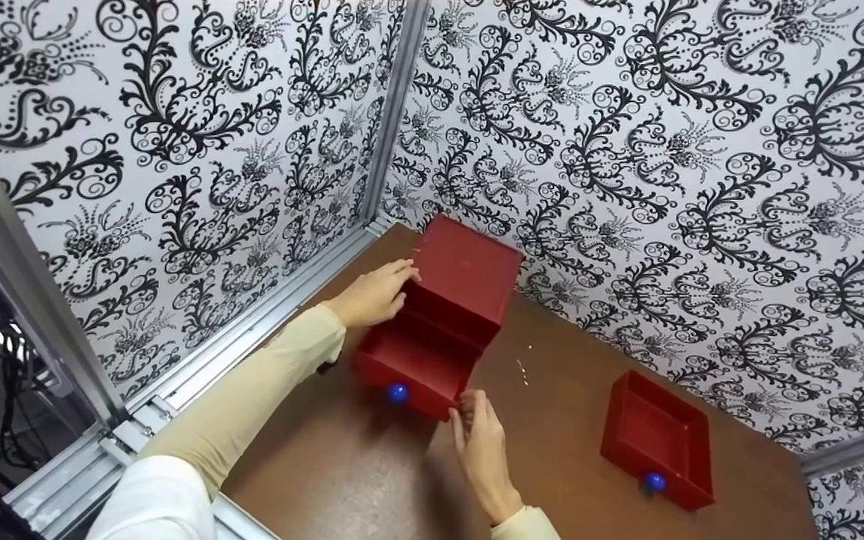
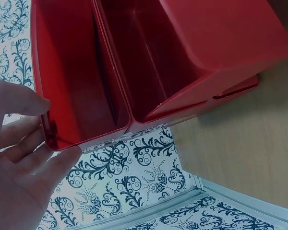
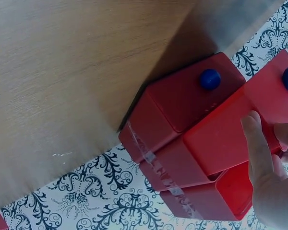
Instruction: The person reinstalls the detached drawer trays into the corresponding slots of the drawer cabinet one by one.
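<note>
A red drawer cabinet (image 1: 466, 266) of three stacked boxes stands near the back corner of the table. Its middle drawer (image 1: 417, 360), with a blue knob (image 1: 398, 393), is pulled out at the front. The bottom drawer (image 3: 182, 96) sits inside its box. The top compartment (image 2: 72, 72) is an open slot without a drawer. My left hand (image 1: 376, 294) grips the cabinet's upper left edge, fingertips on the top and thumb lower. With my right hand (image 1: 483, 446) I pinch the pulled-out drawer at its front right corner, one finger along its outer side.
Another red drawer (image 1: 657, 427) with a blue knob lies upright on the brown table (image 1: 327, 465) to the right. Patterned wall panels (image 1: 627, 150) rise behind and at the left. A metal rail (image 1: 252, 337) borders the table's left side. Clear tape (image 3: 161, 167) runs down the cabinet's side.
</note>
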A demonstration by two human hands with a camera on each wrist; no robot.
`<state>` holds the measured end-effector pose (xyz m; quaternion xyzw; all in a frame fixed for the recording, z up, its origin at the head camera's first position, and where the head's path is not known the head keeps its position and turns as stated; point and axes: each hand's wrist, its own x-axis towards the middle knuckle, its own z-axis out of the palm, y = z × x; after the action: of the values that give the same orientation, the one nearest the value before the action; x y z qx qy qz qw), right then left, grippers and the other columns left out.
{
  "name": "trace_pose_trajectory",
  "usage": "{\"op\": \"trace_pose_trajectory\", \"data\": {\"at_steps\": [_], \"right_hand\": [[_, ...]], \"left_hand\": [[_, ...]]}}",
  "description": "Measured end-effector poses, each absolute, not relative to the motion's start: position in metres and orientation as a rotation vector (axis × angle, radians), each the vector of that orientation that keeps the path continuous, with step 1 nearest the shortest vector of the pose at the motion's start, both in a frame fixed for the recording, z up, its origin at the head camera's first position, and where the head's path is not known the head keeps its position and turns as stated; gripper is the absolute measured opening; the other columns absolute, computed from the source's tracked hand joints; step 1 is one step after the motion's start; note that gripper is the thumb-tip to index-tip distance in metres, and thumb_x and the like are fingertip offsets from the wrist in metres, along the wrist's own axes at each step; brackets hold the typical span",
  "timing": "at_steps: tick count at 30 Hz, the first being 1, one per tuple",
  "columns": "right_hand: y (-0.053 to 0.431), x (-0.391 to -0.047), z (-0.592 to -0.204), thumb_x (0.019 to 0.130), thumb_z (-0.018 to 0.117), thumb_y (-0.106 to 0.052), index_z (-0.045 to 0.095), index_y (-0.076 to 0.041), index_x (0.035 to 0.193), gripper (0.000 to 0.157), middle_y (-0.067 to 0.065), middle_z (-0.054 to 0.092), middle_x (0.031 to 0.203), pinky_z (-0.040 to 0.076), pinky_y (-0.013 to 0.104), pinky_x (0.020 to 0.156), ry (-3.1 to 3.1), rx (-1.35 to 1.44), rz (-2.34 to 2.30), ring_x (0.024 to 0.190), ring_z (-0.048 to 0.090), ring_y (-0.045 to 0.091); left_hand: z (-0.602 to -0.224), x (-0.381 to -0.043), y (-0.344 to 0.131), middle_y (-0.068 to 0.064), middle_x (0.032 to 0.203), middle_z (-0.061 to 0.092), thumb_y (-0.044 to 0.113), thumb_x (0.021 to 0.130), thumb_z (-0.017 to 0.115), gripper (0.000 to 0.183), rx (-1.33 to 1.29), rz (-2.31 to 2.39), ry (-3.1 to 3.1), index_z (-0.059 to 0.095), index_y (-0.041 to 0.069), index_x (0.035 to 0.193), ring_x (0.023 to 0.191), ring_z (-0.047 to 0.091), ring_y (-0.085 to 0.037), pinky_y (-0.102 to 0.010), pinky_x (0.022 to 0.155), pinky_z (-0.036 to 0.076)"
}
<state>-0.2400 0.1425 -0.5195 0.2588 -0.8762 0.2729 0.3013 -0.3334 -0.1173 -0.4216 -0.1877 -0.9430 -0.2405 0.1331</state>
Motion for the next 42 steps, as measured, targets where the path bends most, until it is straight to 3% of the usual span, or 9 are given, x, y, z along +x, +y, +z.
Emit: {"op": "trace_pose_trajectory", "data": {"at_steps": [9,21,29,42], "right_hand": [[0.142,-0.247,-0.512,0.081,0.066,-0.007,0.053,0.000,0.095,0.020,0.006,0.059,0.080,0.056,0.026,0.064,-2.365,0.675,0.778,0.073,0.064,0.014],[0.151,-0.251,-0.515,0.080,0.068,-0.012,0.052,-0.003,0.087,0.019,0.004,0.057,0.077,0.053,0.022,0.060,-2.389,0.672,0.738,0.070,0.063,0.012],[0.154,-0.261,-0.502,0.083,0.065,-0.013,0.053,-0.003,0.088,0.016,0.006,0.058,0.080,0.055,0.024,0.062,-2.397,0.658,0.768,0.073,0.064,0.011],[0.146,-0.259,-0.518,0.083,0.065,-0.013,0.052,-0.003,0.088,0.017,0.004,0.055,0.079,0.053,0.024,0.060,-2.374,0.583,0.771,0.072,0.061,0.012]], "left_hand": [[-0.419,-0.331,-0.120,-0.014,0.142,0.041,0.008,0.084,0.057,0.038,-0.503,-0.733,-2.730,0.052,0.011,0.122,0.134,0.039,-0.028,-0.049,0.103,0.042],[-0.426,-0.326,-0.117,-0.014,0.137,0.048,0.007,0.084,0.057,0.033,-0.462,-0.712,-2.705,0.054,0.009,0.117,0.132,0.042,-0.028,-0.043,0.106,0.041],[-0.415,-0.337,-0.111,-0.011,0.135,0.049,0.010,0.085,0.057,0.032,-0.465,-0.682,-2.680,0.054,0.009,0.117,0.131,0.044,-0.025,-0.041,0.103,0.044],[-0.417,-0.333,-0.112,-0.012,0.135,0.049,0.009,0.085,0.057,0.029,-0.505,-0.670,-2.709,0.055,0.010,0.114,0.131,0.044,-0.026,-0.043,0.104,0.043]]}}
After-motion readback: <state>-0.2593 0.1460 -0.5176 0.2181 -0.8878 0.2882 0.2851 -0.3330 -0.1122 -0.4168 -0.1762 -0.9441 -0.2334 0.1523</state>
